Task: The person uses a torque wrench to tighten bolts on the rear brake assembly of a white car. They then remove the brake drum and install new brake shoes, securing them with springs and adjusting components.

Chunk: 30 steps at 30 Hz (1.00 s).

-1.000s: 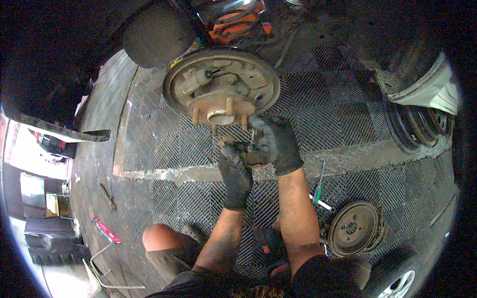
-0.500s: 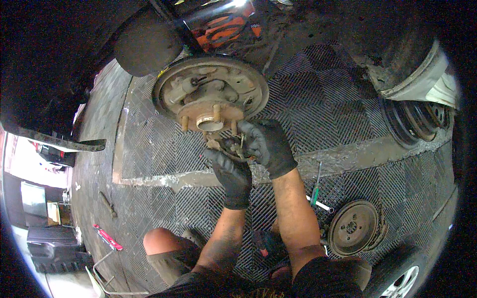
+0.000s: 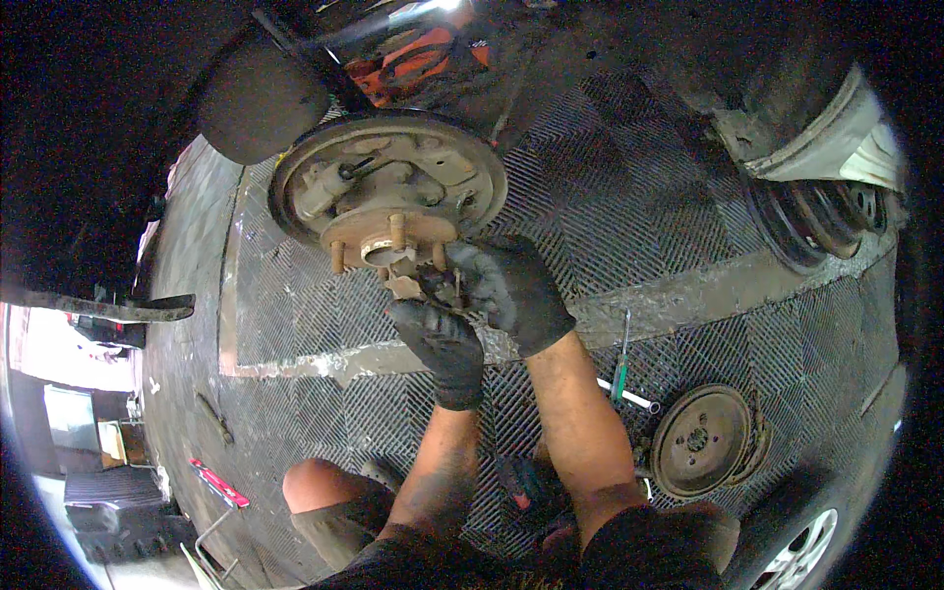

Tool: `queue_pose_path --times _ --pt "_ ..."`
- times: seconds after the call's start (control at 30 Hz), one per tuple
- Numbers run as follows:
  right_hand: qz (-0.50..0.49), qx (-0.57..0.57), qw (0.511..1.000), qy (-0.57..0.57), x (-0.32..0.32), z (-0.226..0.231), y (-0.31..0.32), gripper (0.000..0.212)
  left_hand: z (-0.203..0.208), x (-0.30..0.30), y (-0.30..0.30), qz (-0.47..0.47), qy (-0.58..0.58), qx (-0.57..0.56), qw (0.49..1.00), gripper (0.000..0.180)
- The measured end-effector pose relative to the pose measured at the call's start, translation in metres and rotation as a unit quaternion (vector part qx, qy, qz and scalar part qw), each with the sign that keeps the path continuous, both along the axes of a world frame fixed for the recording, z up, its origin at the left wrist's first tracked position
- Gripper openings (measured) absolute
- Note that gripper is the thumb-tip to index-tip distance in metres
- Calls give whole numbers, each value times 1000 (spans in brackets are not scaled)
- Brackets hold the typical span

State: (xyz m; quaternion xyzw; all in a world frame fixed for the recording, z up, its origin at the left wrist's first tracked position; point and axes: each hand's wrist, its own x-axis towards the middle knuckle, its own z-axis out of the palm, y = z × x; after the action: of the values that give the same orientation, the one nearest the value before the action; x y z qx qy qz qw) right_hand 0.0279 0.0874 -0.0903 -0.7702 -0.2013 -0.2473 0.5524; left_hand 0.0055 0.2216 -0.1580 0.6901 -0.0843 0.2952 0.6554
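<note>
A small, dirty metal brake part [image 3: 407,283] with irregular, plate-like ends is held in front of the wheel hub [image 3: 383,232]. My left hand [image 3: 439,346], in a black glove, pinches it from below. My right hand [image 3: 511,289], gloved alike, grips its right side, and a thin pin or rod stands up by those fingers. The fingers hide much of the part, so I cannot make out its exact kind. Rusty studs stick out of the hub's flange. Behind it is the round brake backing plate [image 3: 295,197], with a wheel cylinder [image 3: 329,183] on its face.
On the ribbed floor tiles [image 3: 649,157] to my right lie a brake drum [image 3: 700,440], a green-handled screwdriver [image 3: 620,378] and a wrench [image 3: 641,401]. Wheel rims [image 3: 801,221] lie at the far right, a tire [image 3: 787,536] at the lower right. A red-handled tool [image 3: 218,483] is at the left.
The hub and backing plate appear further left in view. Both hands still grip the brake part, which is now turned so that more of its plate-like ends shows above my left fingers.
</note>
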Motion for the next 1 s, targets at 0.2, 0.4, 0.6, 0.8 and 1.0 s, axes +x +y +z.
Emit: queue_pose_path --times 0.2,0.4,0.6,0.8,1.0 --pt "30 94 993 71 4 -4 3 24 17 -20 -8 37 23 81 996 40" --pt "3 -9 998 67 -3 4 -3 18 66 -37 -8 -113 174 28 978 47" --pt "76 147 976 142 -4 3 5 17 77 -35 -8 -82 108 55 989 47" --pt "152 434 785 414 -6 9 5 20 75 -38 -10 -4 115 62 991 33" --pt "117 401 872 255 -5 14 11 20 80 -43 -19 6 107 36 994 28"
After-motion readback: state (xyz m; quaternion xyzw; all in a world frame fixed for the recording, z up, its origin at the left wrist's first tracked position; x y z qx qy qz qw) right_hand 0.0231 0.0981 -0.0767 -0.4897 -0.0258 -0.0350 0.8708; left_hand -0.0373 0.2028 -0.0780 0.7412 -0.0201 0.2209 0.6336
